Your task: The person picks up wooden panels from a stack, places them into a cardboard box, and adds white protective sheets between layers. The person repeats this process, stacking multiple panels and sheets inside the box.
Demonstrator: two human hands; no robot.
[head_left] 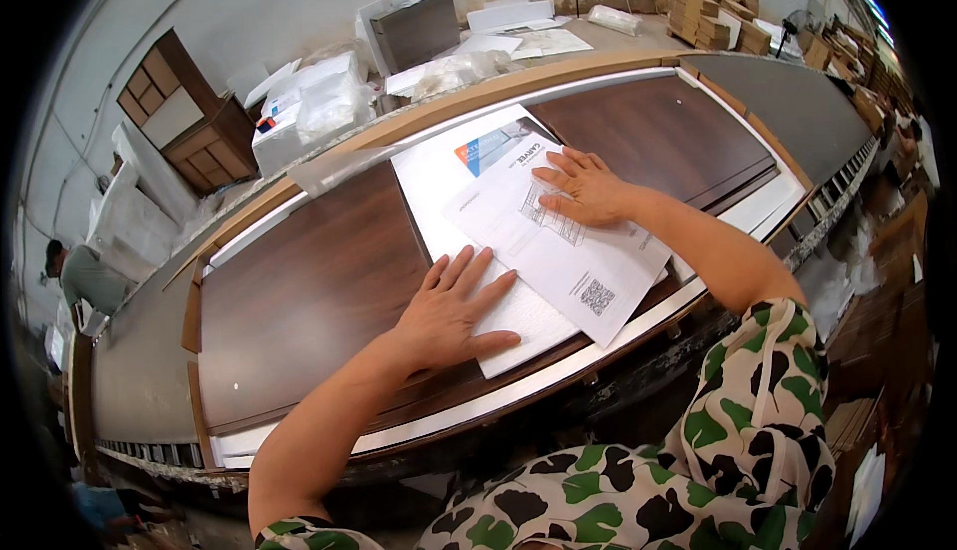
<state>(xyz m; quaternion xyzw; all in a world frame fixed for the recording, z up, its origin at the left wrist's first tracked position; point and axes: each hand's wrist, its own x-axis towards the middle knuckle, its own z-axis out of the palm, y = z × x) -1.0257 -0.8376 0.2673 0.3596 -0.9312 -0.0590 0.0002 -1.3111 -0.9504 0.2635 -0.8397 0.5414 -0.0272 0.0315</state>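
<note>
A printed instruction sheet (498, 231) with a line drawing and a square code lies slanted over a white foam sheet (419, 176). My right hand (583, 189) rests on the paper's upper right part, fingers spread. My left hand (457, 313) lies with fingers apart across the foam's left edge and the dark panel beside it. A colourful printed leaflet (498, 148) shows partly from under the sheet. Beneath the foam are dark brown wood-grain panels, one to the left (309, 291) and one to the right (648, 141), set in an open cardboard box (419, 121) with white foam strips along its sides.
The box sits on a roller conveyor (140, 370) running left to right. Behind it stand foam-wrapped packages (329, 111), a dark cabinet (184, 116) and stacked cardboard (698, 19). A person in a grey-green top (92, 279) bends over at the far left.
</note>
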